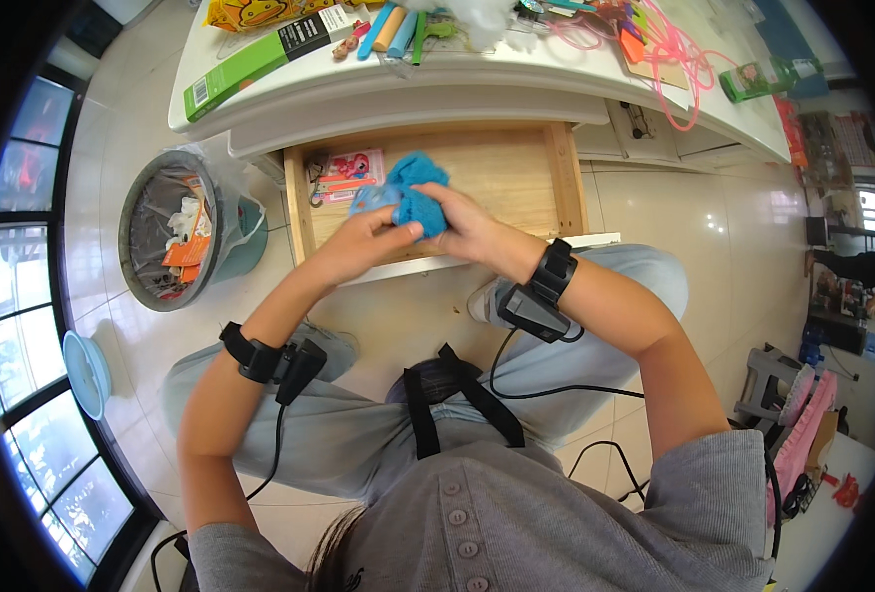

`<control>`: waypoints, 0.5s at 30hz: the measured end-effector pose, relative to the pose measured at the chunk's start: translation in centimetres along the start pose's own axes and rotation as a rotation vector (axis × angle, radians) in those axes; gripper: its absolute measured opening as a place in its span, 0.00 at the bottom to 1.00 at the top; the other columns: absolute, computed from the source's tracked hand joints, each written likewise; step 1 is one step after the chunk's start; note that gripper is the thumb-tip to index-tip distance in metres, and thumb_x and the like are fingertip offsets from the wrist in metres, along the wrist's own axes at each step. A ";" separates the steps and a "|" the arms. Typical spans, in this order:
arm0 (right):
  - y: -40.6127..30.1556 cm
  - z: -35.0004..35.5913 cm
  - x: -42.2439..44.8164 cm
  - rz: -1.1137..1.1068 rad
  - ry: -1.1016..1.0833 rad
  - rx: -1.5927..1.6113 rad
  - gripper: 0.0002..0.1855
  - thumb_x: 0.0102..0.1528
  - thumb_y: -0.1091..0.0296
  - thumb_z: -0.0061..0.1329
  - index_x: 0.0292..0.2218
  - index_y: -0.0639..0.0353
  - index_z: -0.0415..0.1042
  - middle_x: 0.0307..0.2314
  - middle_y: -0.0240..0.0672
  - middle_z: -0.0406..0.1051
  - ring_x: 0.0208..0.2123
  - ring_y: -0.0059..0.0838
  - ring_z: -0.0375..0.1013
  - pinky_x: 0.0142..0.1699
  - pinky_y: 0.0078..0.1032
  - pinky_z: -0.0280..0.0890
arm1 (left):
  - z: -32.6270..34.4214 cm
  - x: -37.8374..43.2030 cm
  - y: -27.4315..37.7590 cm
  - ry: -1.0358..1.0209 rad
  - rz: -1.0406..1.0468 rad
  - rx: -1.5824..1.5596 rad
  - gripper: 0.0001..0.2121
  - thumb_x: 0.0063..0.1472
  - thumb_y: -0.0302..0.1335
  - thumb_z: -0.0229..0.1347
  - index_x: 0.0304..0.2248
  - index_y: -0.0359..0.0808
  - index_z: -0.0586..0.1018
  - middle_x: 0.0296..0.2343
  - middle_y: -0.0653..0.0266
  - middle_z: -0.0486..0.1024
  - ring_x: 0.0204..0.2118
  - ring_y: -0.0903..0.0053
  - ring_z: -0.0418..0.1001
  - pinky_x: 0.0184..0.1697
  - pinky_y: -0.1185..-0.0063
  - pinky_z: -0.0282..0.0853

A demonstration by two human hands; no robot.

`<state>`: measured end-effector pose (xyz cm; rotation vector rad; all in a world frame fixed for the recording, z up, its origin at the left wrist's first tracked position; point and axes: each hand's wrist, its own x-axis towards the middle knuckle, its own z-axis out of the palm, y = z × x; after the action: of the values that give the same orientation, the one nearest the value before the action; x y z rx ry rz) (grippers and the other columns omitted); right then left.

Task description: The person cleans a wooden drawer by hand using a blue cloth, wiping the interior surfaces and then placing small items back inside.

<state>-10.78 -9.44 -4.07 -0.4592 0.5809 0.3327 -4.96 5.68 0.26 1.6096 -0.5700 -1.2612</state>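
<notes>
Both hands meet over an open wooden drawer [511,185] and grip a fuzzy blue cloth item [419,174], bunched up. My left hand [367,240] holds its lower left side with the thumb across it. My right hand [467,222] grasps it from the right. A paler blue, shiny piece [372,198] shows beside the left fingers; what it is I cannot tell. In the drawer's left back corner lies a pink card with a cartoon pony [352,164]. Orange-handled scissors or a similar tool [345,183] rest on it.
A white desk [296,85] stands above the drawer, bearing a green box [237,78], tangled pink cord [678,55] and a green bottle [759,80]. A lined trash bin [134,244] is at left, near a light blue basin [85,374]. Another person's arm [848,266] shows far right.
</notes>
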 end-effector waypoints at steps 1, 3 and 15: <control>-0.6 -0.3 0.2 -0.095 0.070 -0.109 0.15 0.48 0.65 0.38 0.38 0.60 0.56 0.32 0.38 0.62 0.34 0.31 0.64 0.42 0.33 0.59 | -0.8 0.1 -0.3 0.003 -0.004 -0.003 0.13 0.53 0.35 0.44 0.35 0.36 0.69 0.34 0.67 0.66 0.37 0.84 0.60 0.41 0.84 0.53; -2.9 -1.0 0.1 -0.246 0.185 -0.125 0.13 0.47 0.71 0.36 0.37 0.61 0.57 0.31 0.39 0.63 0.32 0.31 0.65 0.40 0.28 0.61 | -3.3 0.1 -1.5 0.339 0.112 -0.051 0.12 0.53 0.33 0.44 0.34 0.35 0.70 0.31 0.67 0.67 0.36 0.83 0.61 0.40 0.86 0.54; -15.3 -25.1 6.3 -0.508 1.137 -0.846 0.34 0.41 0.66 0.45 0.48 0.62 0.45 0.43 0.45 0.54 0.43 0.41 0.57 0.45 0.31 0.54 | -6.4 4.3 -11.5 0.806 -0.239 0.333 0.23 0.50 0.39 0.44 0.41 0.31 0.57 0.36 0.41 0.62 0.39 0.55 0.61 0.41 0.70 0.56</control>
<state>-10.57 -33.88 -21.46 -1.6242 1.3856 -0.2466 0.19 9.49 -12.02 2.3233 -0.0722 -0.5851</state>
